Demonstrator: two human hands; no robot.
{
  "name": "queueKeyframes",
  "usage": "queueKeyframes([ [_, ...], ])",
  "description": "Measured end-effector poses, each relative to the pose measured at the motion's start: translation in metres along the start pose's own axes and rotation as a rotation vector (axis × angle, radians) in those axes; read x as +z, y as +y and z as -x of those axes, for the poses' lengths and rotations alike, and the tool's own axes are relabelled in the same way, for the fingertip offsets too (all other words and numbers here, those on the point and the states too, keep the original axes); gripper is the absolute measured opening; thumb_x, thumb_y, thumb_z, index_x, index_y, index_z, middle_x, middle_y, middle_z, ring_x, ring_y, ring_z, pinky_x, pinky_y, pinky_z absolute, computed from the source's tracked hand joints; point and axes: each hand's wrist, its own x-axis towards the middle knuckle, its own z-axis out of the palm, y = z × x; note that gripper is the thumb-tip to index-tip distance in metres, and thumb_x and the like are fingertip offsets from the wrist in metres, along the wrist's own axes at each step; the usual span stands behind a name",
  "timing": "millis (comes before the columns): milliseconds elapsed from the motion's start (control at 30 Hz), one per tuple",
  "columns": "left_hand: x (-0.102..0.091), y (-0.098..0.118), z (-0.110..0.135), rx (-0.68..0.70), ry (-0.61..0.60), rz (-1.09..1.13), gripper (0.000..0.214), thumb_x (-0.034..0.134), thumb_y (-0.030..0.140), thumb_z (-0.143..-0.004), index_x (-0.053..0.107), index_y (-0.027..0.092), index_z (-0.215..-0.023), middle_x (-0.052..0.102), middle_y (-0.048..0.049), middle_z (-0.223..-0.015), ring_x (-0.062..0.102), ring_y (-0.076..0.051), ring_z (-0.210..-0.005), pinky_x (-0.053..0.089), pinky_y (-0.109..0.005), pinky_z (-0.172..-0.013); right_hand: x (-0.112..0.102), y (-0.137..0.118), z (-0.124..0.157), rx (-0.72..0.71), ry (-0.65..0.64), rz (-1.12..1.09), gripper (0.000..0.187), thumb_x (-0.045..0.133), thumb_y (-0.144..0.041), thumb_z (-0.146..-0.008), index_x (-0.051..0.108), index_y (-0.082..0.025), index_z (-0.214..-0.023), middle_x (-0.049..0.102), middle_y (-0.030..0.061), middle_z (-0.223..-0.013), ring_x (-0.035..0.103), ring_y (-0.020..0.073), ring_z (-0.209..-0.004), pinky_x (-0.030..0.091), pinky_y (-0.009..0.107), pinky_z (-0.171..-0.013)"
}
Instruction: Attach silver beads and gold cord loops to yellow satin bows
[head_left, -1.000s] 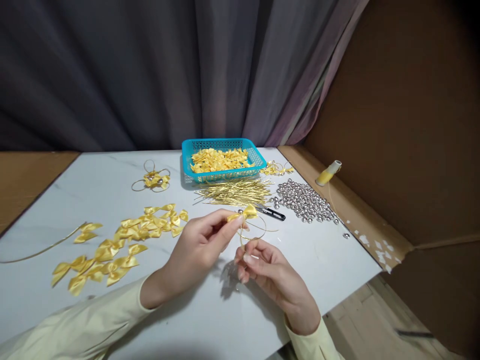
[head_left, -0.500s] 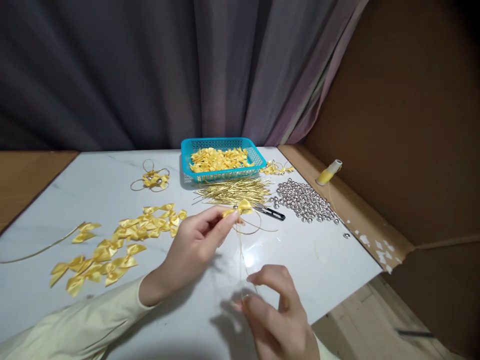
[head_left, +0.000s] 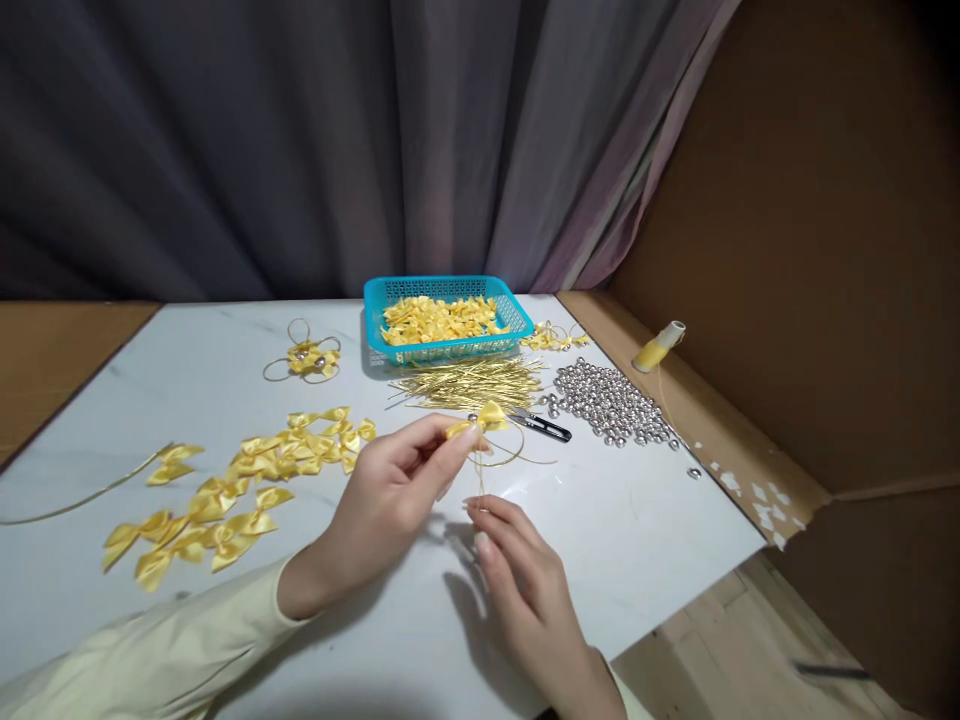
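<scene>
My left hand (head_left: 390, 495) pinches a small yellow ribbon bow (head_left: 484, 420) between thumb and fingertips above the white table (head_left: 637, 530). A thin gold cord (head_left: 499, 458) loops out from the bow and runs down to my right hand (head_left: 517, 570). That hand lies just below the bow with its fingertips pressed together on the cord's end. Both sleeves are pale yellow.
A teal basket (head_left: 448, 315) of yellow bows stands at the back. In front of it lie gold cords (head_left: 469, 383), small black snips (head_left: 546, 427) and silver bells (head_left: 609, 402). Loose bows (head_left: 240, 485) are scattered left. A thread spool (head_left: 658, 346) rests on the cardboard ledge.
My right hand pulled the cord down toward me, then came back up close under the bow. The left hand stayed nearly still with the bow.
</scene>
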Motion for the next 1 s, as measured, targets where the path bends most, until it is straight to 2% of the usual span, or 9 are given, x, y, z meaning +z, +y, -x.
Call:
queueKeyframes([
  [100, -0.002, -0.001, 0.0, -0.003, -0.003, 0.039, 0.021, 0.051, 0.03, -0.086, 0.058, 0.018, -0.071, 0.036, 0.0064, -0.053, 0.03, -0.007, -0.048, 0.024, -0.021, -0.043, 0.002, 0.003, 0.002, 0.07, -0.042, -0.147, 0.043, 0.039, -0.024, -0.093, 0.036, -0.026, -0.136, 0.034, 0.0074, -0.143, 0.045, 0.0196, -0.122, 0.046, 0.032, -0.094],
  [200, -0.004, -0.003, -0.002, -0.022, 0.012, 0.107, 0.023, 0.051, 0.034, -0.087, 0.058, 0.018, -0.072, 0.036, 0.006, -0.054, 0.031, -0.007, -0.049, 0.025, -0.021, -0.045, 0.003, 0.006, 0.01, -0.082, 0.055, -0.059, 0.056, 0.038, -0.018, -0.092, 0.017, -0.026, -0.143, 0.017, 0.0053, -0.15, 0.032, 0.021, -0.131, 0.042, 0.034, -0.099],
  [300, -0.006, -0.007, -0.003, -0.067, 0.023, 0.194, 0.022, 0.053, 0.035, -0.086, 0.058, 0.018, -0.073, 0.035, 0.0058, -0.056, 0.029, -0.006, -0.05, 0.024, -0.021, -0.046, 0.0, 0.007, 0.018, -0.38, 0.109, 0.204, 0.062, 0.042, -0.006, -0.085, 0.022, -0.019, -0.142, 0.028, 0.0036, -0.146, 0.021, 0.022, -0.135, 0.032, 0.037, -0.106],
  [367, -0.006, -0.008, -0.003, -0.095, 0.027, 0.233, 0.022, 0.054, 0.035, -0.086, 0.059, 0.018, -0.073, 0.032, 0.006, -0.056, 0.026, -0.006, -0.049, 0.022, -0.021, -0.045, -0.003, 0.005, 0.02, -0.539, 0.081, 0.332, 0.059, 0.045, -0.001, -0.08, 0.034, -0.014, -0.137, 0.044, 0.0039, -0.138, 0.027, 0.02, -0.133, 0.028, 0.034, -0.107],
  [433, -0.006, -0.009, -0.004, -0.111, 0.025, 0.237, 0.022, 0.055, 0.035, -0.085, 0.06, 0.017, -0.073, 0.031, 0.006, -0.056, 0.025, -0.006, -0.049, 0.021, -0.021, -0.044, -0.007, -0.001, 0.019, -0.613, 0.048, 0.4, 0.051, 0.046, 0.0, -0.077, 0.045, -0.009, -0.128, 0.056, 0.0047, -0.125, 0.035, 0.0163, -0.128, 0.025, 0.03, -0.108],
  [533, -0.004, -0.009, -0.003, -0.118, 0.007, 0.226, 0.023, 0.055, 0.035, -0.085, 0.059, 0.017, -0.072, 0.032, 0.006, -0.055, 0.025, -0.006, -0.049, 0.021, -0.021, -0.044, -0.013, -0.011, 0.011, -0.659, 0.008, 0.432, 0.046, 0.046, 0.002, -0.076, 0.05, -0.005, -0.12, 0.063, 0.0064, -0.117, 0.044, 0.0136, -0.123, 0.029, 0.026, -0.106],
  [667, -0.003, -0.009, -0.004, -0.131, -0.012, 0.227, 0.023, 0.054, 0.036, -0.085, 0.06, 0.018, -0.074, 0.031, 0.0063, -0.054, 0.025, -0.006, -0.049, 0.021, -0.02, -0.044, -0.019, -0.014, 0.001, -0.686, -0.016, 0.39, 0.045, 0.044, 0.005, -0.075, 0.049, -0.002, -0.119, 0.065, 0.0105, -0.112, 0.049, 0.0167, -0.118, 0.039, 0.031, -0.099],
  [867, -0.003, -0.008, -0.005, -0.174, -0.058, 0.241, 0.023, 0.053, 0.037, -0.086, 0.061, 0.018, -0.075, 0.03, 0.0069, -0.053, 0.023, -0.006, -0.048, 0.021, -0.02, -0.043, -0.024, -0.01, -0.008, -0.742, -0.059, 0.299, 0.044, 0.046, 0.004, -0.077, 0.046, -0.001, -0.121, 0.064, 0.0188, -0.11, 0.057, 0.0229, -0.101, 0.05, 0.036, -0.075],
  [1000, -0.003, -0.008, -0.006, -0.181, -0.066, 0.255, 0.022, 0.054, 0.036, -0.086, 0.062, 0.018, -0.076, 0.03, 0.0069, -0.052, 0.024, -0.006, -0.048, 0.02, -0.02, -0.043, -0.026, -0.007, -0.008, -0.743, -0.082, 0.309, 0.037, 0.045, 0.002, -0.08, 0.049, -0.004, -0.116, 0.064, 0.0181, -0.106, 0.06, 0.0224, -0.09, 0.051, 0.035, -0.066],
])
